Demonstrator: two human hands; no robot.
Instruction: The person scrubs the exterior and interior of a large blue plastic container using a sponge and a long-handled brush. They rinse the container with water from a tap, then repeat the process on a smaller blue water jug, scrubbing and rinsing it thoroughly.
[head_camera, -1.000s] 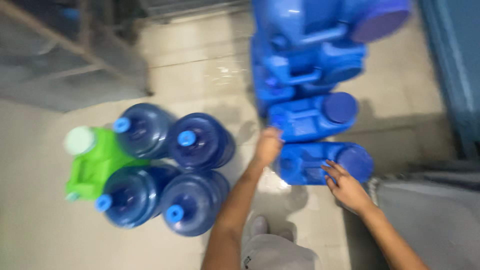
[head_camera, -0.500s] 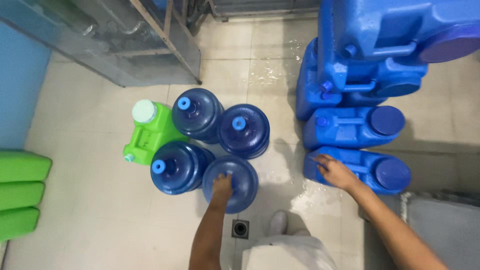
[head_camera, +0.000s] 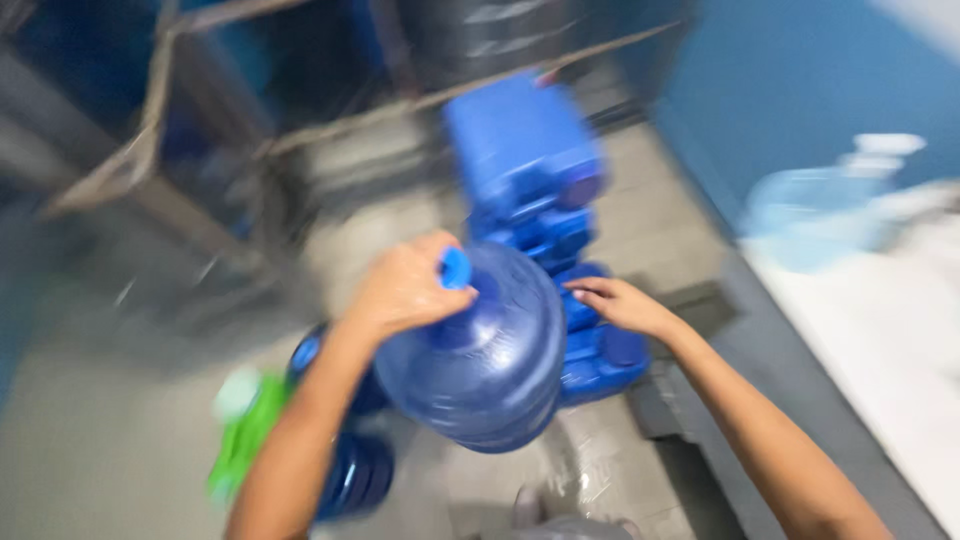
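- The left hand (head_camera: 400, 290) is closed around the neck of a big water bottle (head_camera: 480, 355), just below its blue cap (head_camera: 455, 268), and holds it tilted in the air above the floor (head_camera: 130, 450).
- The right hand (head_camera: 620, 303) lies half open, fingers spread, touching the bottle's shoulder on the far side; it steadies the bottle and does not clasp it.
- Risk, as I judge it: only one hand truly grips, and at a narrow neck. If the bottle is heavy or wet it could twist out and drop onto the floor or the person's foot.
- The floor under the bottle looks shiny, perhaps wet, so a slip is possible too.
- The stacked blue cans (head_camera: 530, 180) stand right behind; a swing of the bottle could knock them.
- The bottle is round, dark translucent blue, ribbed around its body. The view is blurred, so I cannot tell how full it is.
- More blue bottles (head_camera: 350, 475) and a green can (head_camera: 245, 440) sit on the floor below, to the left.
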